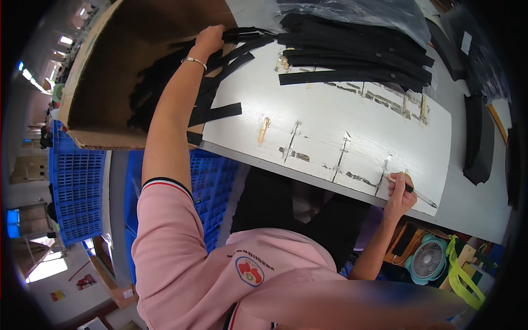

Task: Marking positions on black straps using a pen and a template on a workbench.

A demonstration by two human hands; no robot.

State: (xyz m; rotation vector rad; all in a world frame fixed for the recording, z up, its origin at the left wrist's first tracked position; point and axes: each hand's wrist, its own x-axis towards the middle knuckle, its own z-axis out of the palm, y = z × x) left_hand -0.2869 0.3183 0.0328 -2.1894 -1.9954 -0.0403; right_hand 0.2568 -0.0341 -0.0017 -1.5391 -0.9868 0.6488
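Observation:
My left hand (pixel 210 39) reaches over the open cardboard box (pixel 104 66), its fingers closed on a black strip among several black strips (pixel 217 82) that look like fabric bands. Those strips lie in a loose heap, partly inside the box and partly over its edge onto the white board (pixel 247 99). Near the board's front edge, my right hand (pixel 400 192) is closed around a pen (pixel 424 200) with a clear barrel, which points out to the right. A neater pile of black strips (pixel 355 52) rests at the back of the board, apart from both hands.
Clear plastic sheeting (pixel 363 14) lies behind the pile. Dark marks and tape bits are on the board. A curved black piece (pixel 477 140) lies on the table at right. Blue plastic crates (pixel 80 181) stand at left; a small teal fan (pixel 429 258) sits below the table's right side.

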